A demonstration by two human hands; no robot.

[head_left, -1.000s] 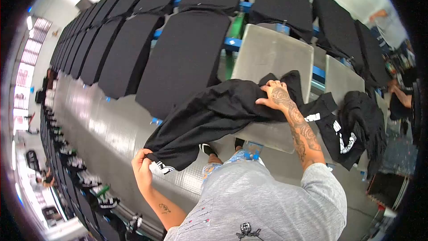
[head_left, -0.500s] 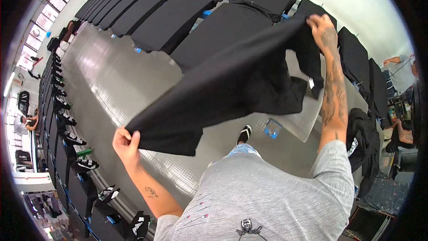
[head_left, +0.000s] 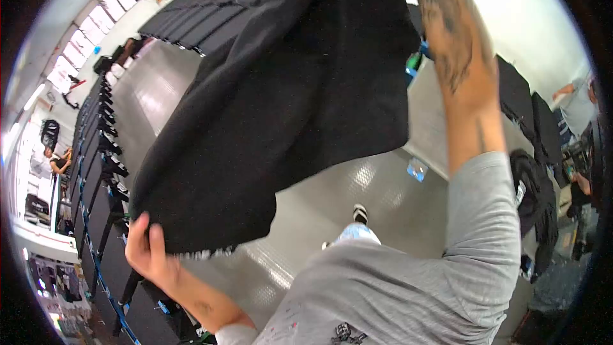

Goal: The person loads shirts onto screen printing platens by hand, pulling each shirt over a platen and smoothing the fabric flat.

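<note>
A large black garment [head_left: 274,115] is spread in the air in front of me, hanging slightly blurred; I cannot tell its exact kind. My left hand [head_left: 152,250] is closed at its lower left corner, fingertips against the cloth. A strip of white marks shows along the lower hem beside that hand. Of my right arm only the raised tattooed forearm [head_left: 456,57] shows. Above it, the right hand is cut off by the top edge, so its grip is hidden. The cloth covers much of the boards behind it.
Rows of black-covered boards [head_left: 223,16] stand at the back, with more along the left [head_left: 96,217] and right [head_left: 514,92]. Dark cloth [head_left: 533,198] hangs at my right. People are at the far left [head_left: 59,161] and right [head_left: 578,105]. A blue item [head_left: 417,170] is near my foot.
The garment has risen and swung closer, now filling more of the view. My right hand has gone up out of the frame. My left hand has moved lower and to the left.
</note>
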